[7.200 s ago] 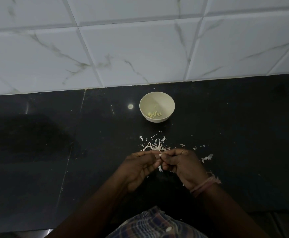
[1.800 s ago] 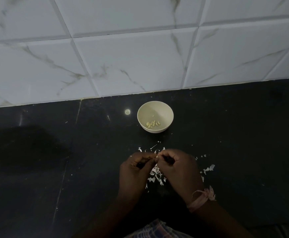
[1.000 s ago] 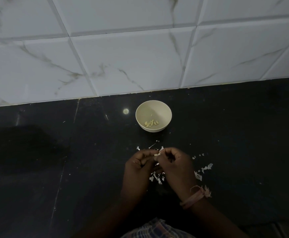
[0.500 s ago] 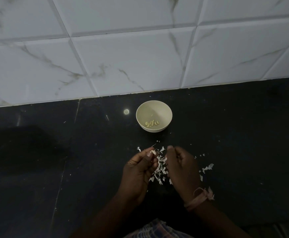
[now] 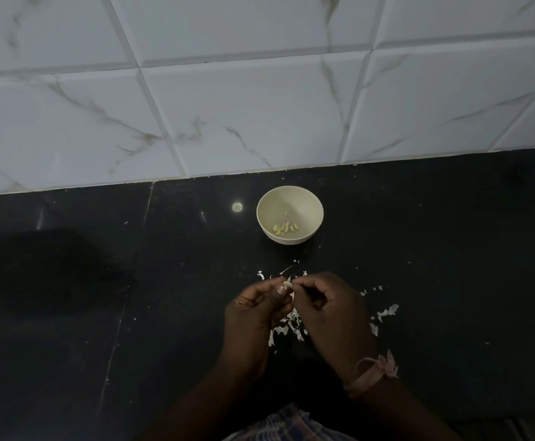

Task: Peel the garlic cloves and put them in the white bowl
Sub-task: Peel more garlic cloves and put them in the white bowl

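- Change: half a second ago my hands were apart over the peel scraps; they have now closed together again, fingertips meeting.
- Left hand (image 5: 256, 308): fingers curled, thumb and forefinger pinching a garlic clove (image 5: 288, 284) at the fingertips. The clove shows pale and looks largely bare.
- Right hand (image 5: 330, 308): fingers curled, tips pinched at the clove's right end. I judge it is pulling off a last strip of skin, though no strip is clearly visible.
- Meaning for the task: this clove appears near ready for transfer. The white bowl (image 5: 310, 202) stands beyond the hands, well apart from them, with several peeled cloves (image 5: 286, 228) already in its bottom.
- Garlic skins (image 5: 287, 327) lie under and between the hands, with more scraps to the right of the right hand (image 5: 387, 311).
- Hard to make out: the light is dim; the palms hide whether either hand holds further cloves. No unpeeled stock is visible anywhere on the black countertop (image 5: 100, 313).
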The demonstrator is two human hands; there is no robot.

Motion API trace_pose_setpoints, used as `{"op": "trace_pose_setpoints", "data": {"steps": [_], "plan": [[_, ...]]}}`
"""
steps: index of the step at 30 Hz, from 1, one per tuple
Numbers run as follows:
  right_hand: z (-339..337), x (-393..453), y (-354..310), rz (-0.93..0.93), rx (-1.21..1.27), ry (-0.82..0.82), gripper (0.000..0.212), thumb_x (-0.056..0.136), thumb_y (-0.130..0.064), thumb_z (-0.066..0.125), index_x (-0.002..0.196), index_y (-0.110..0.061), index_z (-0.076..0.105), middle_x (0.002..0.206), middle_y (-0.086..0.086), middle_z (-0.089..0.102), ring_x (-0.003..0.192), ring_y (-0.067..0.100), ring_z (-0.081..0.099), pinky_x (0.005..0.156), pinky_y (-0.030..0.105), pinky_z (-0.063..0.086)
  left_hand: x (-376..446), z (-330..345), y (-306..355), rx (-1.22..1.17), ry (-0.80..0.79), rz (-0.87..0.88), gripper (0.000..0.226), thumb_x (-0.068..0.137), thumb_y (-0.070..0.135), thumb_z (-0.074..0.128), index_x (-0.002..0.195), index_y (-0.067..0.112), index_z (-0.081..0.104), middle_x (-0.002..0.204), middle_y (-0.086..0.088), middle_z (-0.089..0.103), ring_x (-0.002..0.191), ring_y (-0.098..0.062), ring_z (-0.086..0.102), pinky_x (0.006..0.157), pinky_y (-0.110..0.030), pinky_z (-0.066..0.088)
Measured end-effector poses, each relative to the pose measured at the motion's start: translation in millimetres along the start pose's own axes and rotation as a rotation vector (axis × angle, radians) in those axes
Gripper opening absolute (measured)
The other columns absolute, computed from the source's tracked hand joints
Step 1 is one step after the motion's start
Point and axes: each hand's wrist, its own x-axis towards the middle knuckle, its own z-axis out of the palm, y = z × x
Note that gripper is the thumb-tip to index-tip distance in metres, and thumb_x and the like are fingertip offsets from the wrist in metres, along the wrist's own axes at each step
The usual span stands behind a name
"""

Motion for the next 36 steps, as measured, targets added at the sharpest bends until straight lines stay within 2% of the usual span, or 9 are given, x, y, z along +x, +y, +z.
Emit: {"op": "trace_pose_setpoints", "data": {"steps": [4,7,11,16,21,24,29,33,36], "plan": [[2.4,0.1,1.4,0.019,-0.055,0.004,0.003,0.086,-0.016,0.075,0.086,-0.018,0.074,0.082,-0.011,0.066,0.074,0.005,0.064,0.066,0.031,0.056,-2.8,2.7,1.3,0.007,-0.008,0.012,0.012,0.079,0.004,0.074,0.089,0.006,0.08,0.099,-0.026,0.075,0.089,-0.032,0.075,0.078,-0.036,0.061],[3.3,1.0,2.7,0.026,-0.105,-0.023,0.002,0.085,-0.018,0.074,0.084,-0.017,0.072,0.079,-0.01,0.065,0.072,0.005,0.062,0.065,0.031,0.055,-4.2,4.2,0.8,0.04,-0.01,0.013,0.012,0.078,0.006,0.077,0.089,0.006,0.08,0.098,-0.028,0.075,0.091,-0.037,0.074,0.084,-0.042,0.06],[1.8,5.1,3.6,0.029,-0.147,-0.055,0.007,0.083,-0.015,0.074,0.078,-0.019,0.072,0.074,-0.009,0.065,0.067,0.005,0.061,0.061,0.027,0.053,-4.4,6.4,1.7,0.076,0.008,0.017,0.01,0.077,0.006,0.077,0.087,0.006,0.081,0.095,-0.025,0.076,0.088,-0.032,0.075,0.075,-0.033,0.061],[0.0,10.0,1.9,0.053,-0.147,-0.07,0.008,0.08,-0.016,0.074,0.073,-0.016,0.07,0.069,-0.007,0.065,0.064,0.007,0.061,0.06,0.033,0.053,-3.0,5.8,2.2,0.071,0.001,0.011,0.011,0.083,-0.002,0.073,0.085,0.006,0.081,0.094,-0.024,0.076,0.085,-0.029,0.076,0.071,-0.028,0.06],[-0.3,12.7,2.3,0.079,-0.147,-0.085,0.009,0.08,-0.017,0.074,0.073,-0.016,0.069,0.069,-0.006,0.065,0.064,0.008,0.061,0.062,0.034,0.054,2.3,4.5,2.5,0.084,-0.017,0.004,0.011,0.085,-0.001,0.072,0.093,0.003,0.08,0.097,-0.026,0.075,0.089,-0.032,0.075,0.073,-0.03,0.06],[1.1,12.7,3.4,0.098,-0.155,-0.106,0.009,0.081,-0.019,0.074,0.075,-0.018,0.067,0.073,-0.008,0.063,0.068,0.005,0.06,0.062,0.028,0.052,5.2,4.0,1.2,0.086,-0.031,-0.006,0.012,0.085,0.001,0.072,0.095,0.001,0.079,0.1,-0.026,0.075,0.093,-0.035,0.075,0.076,-0.032,0.061],[-3.4,14.1,4.7,0.198,-0.06,-0.127,0.007,0.082,-0.02,0.072,0.078,-0.021,0.066,0.072,-0.011,0.063,0.072,0.003,0.061,0.059,0.012,0.044,9.3,4.3,2.4,-0.008,-0.092,-0.108,0.027,0.082,0.006,0.071,0.106,-0.005,0.073,0.109,-0.028,0.073,0.101,-0.035,0.072,0.087,-0.036,0.061],[-4.6,15.1,4.6,0.34,0.059,-0.143,0.009,0.087,-0.021,0.07,0.079,-0.025,0.068,0.067,-0.007,0.067,0.058,0.005,0.063,0.053,0.015,0.046,13.2,3.3,4.9,-0.078,-0.14,-0.199,0.02,0.084,0.006,0.068,0.103,0.001,0.075,0.11,-0.022,0.073,0.099,-0.027,0.072,0.089,-0.032,0.06],[-5.0,16.3,3.1,0.377,0.101,-0.145,0.009,0.089,-0.022,0.07,0.08,-0.025,0.068,0.07,-0.007,0.07,0.055,0.009,0.064,0.053,0.02,0.048,14.6,3.7,5.6,-0.149,-0.146,-0.257,0.022,0.084,0.005,0.067,0.104,0.001,0.073,0.107,-0.019,0.074,0.092,-0.021,0.073,0.083,-0.027,0.061]]}}
